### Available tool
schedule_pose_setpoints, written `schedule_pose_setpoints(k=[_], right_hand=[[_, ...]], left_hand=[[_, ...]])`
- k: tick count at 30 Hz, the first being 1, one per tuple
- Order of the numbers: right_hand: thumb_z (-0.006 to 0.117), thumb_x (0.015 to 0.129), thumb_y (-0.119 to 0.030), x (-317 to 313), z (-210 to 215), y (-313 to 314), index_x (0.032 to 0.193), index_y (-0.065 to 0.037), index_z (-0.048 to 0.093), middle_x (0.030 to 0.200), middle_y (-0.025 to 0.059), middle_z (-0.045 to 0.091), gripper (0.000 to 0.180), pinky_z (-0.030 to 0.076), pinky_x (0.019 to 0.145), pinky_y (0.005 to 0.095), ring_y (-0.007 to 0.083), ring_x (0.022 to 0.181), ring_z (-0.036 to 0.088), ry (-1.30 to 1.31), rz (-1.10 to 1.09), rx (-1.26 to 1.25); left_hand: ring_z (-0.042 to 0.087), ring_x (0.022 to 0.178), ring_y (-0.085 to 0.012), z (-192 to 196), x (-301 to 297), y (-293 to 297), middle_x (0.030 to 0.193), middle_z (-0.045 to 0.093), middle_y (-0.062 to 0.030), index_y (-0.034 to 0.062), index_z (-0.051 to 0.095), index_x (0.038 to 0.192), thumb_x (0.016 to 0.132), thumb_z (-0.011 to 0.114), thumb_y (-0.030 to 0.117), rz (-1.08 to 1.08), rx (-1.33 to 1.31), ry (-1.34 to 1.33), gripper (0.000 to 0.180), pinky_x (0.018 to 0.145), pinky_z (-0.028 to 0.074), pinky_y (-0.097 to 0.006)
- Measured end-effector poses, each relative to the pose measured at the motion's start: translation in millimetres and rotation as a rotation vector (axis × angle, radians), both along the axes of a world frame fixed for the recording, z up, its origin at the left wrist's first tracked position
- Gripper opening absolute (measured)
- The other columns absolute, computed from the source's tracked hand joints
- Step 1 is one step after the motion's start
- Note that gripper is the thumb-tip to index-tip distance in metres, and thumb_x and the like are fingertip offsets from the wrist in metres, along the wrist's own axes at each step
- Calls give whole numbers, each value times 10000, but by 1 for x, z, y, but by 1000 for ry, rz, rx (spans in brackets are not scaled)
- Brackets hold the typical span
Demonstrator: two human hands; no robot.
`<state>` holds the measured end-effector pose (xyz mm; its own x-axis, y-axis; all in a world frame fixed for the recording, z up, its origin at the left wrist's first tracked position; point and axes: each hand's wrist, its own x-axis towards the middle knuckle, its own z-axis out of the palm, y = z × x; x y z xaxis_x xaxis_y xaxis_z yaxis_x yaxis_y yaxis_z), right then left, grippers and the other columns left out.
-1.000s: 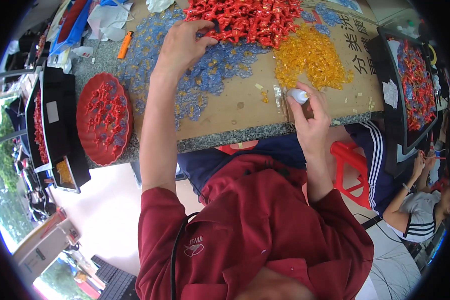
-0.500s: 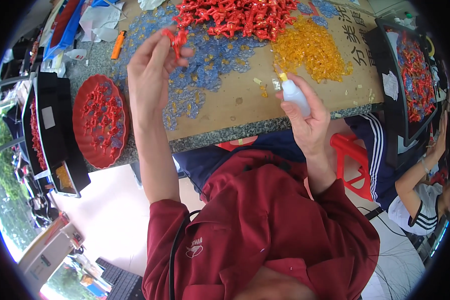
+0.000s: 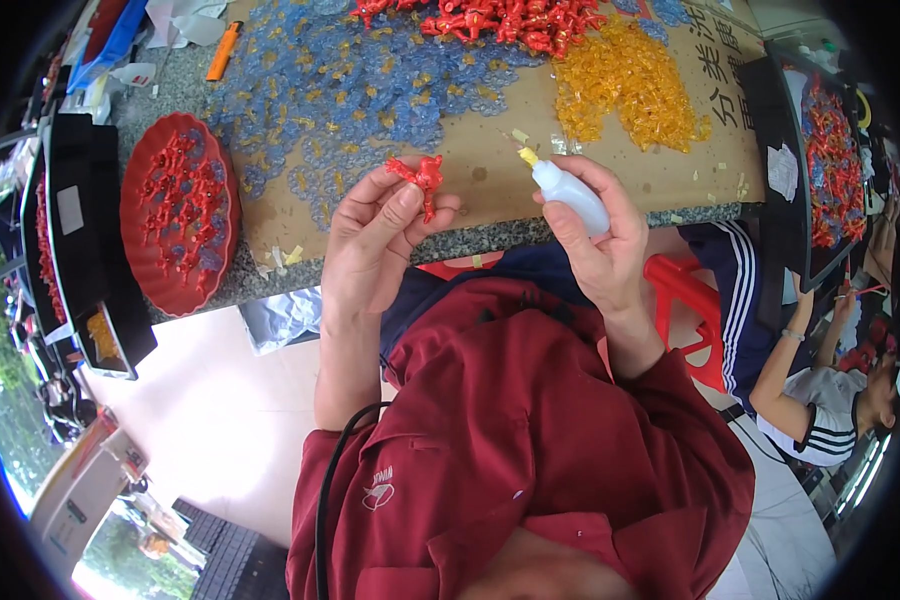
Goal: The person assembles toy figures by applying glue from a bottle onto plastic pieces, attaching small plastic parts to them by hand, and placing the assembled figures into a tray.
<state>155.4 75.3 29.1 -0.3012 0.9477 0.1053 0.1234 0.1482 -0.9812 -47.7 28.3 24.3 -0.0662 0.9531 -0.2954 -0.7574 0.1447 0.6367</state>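
Observation:
Between the thumb and fingers of my left hand (image 3: pixel 375 235) is a small red plastic figure (image 3: pixel 420 178), held up above the table's near edge. My right hand (image 3: pixel 602 230) is wrapped round a white squeeze bottle (image 3: pixel 572 195), whose yellow nozzle points up and to the left, toward the figure but apart from it. Beyond my left hand spreads a wide layer of clear bluish plastic pieces (image 3: pixel 370 90) with some yellow ones mixed in. Clear yellow pieces (image 3: pixel 625 90) form a pile beyond the bottle. At the far edge lies a heap of red figures (image 3: pixel 510 22).
A red scalloped dish (image 3: pixel 135 245) of red figures and bluish pieces sits at the left, near an orange cutter (image 3: pixel 225 52). Black bins (image 3: pixel 100 215) stand farther left. At the right, a black tray (image 3: pixel 785 130) holds more figures; a co-worker (image 3: pixel 810 405) sits beside it, near a red stool (image 3: pixel 685 305).
My left hand has come down and to the right with the red figure, nearer the bottle. My right hand has shifted slightly left, still holding the bottle.

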Motion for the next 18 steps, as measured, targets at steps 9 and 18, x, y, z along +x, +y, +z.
schedule_pose_setpoints(k=[9,18], right_hand=[[580,843,-128,18,2,2,1112,31,493,943,88,594,325,448,714,210,105,813,569,53,-103,-63],[604,827,-115,26,-10,9,1055,16,527,861,64,619,274,453,669,215,82,767,563,154,-226,-34]], left_hand=[[604,781,-186,-8,17,5,964,600,-101,6,555,1028,854,532,36,-98,-4,12,177,685,509,-288],[579,709,-151,-1,33,13,851,590,-72,11,533,1033,862,513,55,-112,-32,67,178,623,475,-269]])
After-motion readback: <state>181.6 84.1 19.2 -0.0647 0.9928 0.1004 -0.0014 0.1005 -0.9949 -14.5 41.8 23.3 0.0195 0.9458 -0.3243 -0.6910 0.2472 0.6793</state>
